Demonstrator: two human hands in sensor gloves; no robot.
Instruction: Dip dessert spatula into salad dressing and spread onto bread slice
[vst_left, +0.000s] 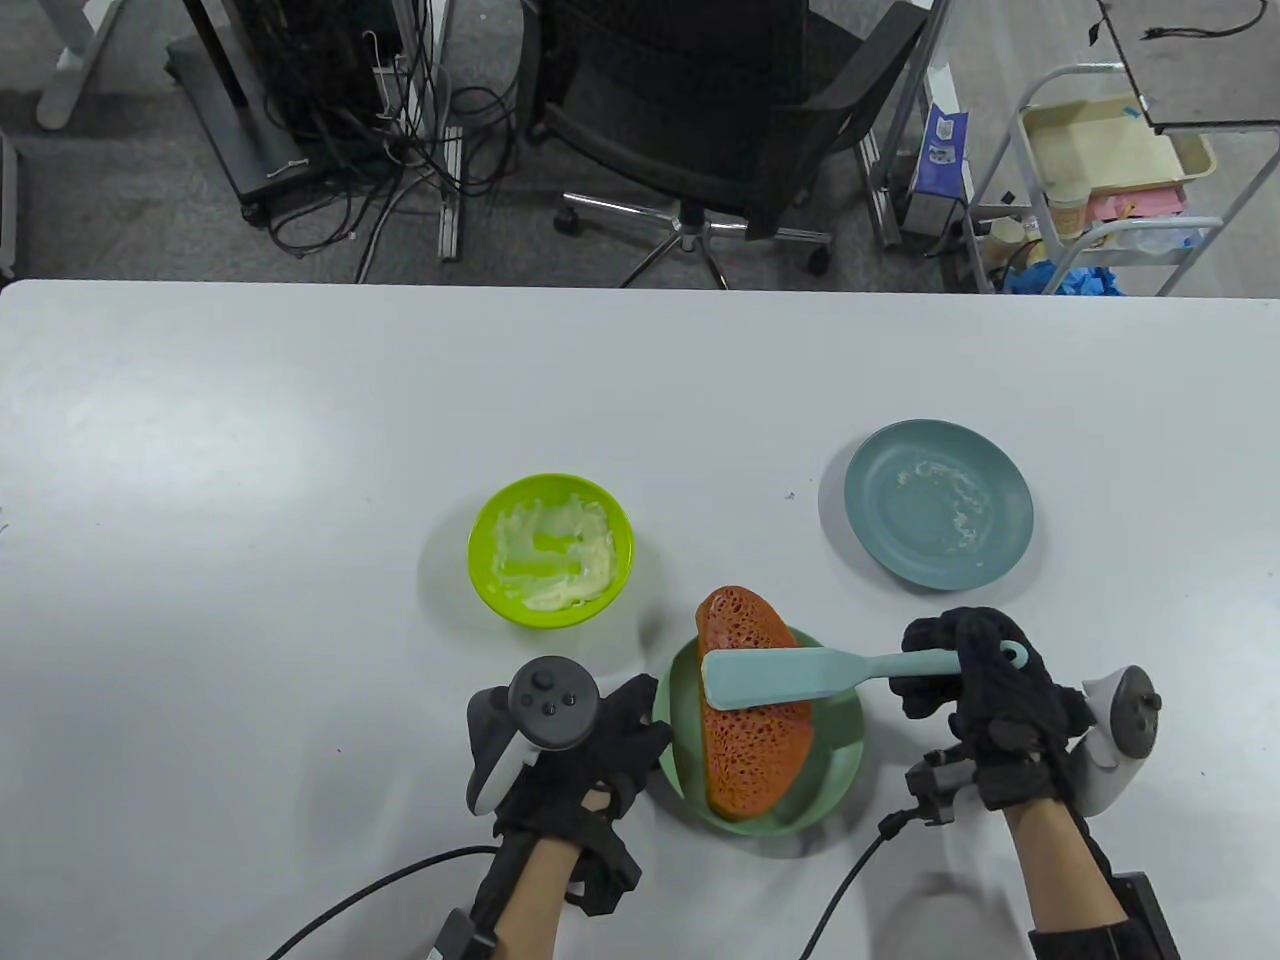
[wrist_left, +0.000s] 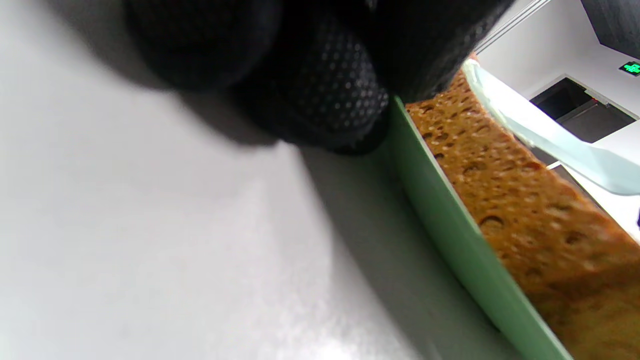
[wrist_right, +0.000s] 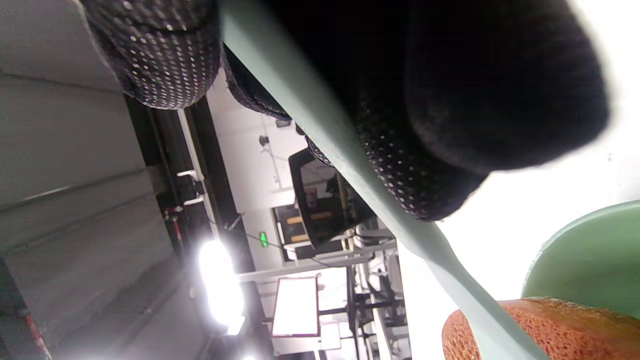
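Note:
An orange-brown porous bread slice (vst_left: 748, 735) lies on a light green plate (vst_left: 835, 780) near the table's front. My right hand (vst_left: 975, 690) grips the handle of a pale teal spatula (vst_left: 780, 678); its blade lies flat across the bread. My left hand (vst_left: 610, 735) rests on the table with its fingers touching the plate's left rim. A lime green bowl (vst_left: 551, 550) with whitish dressing stands up and left of the plate. In the left wrist view a fingertip (wrist_left: 330, 105) meets the plate rim (wrist_left: 450, 225) beside the bread (wrist_left: 525, 210). In the right wrist view fingers wrap the spatula handle (wrist_right: 320, 145).
A teal plate (vst_left: 938, 502) with dressing smears sits at the right, behind my right hand. Glove cables trail off the table's front edge. A black office chair (vst_left: 720, 130) stands beyond the table's far edge.

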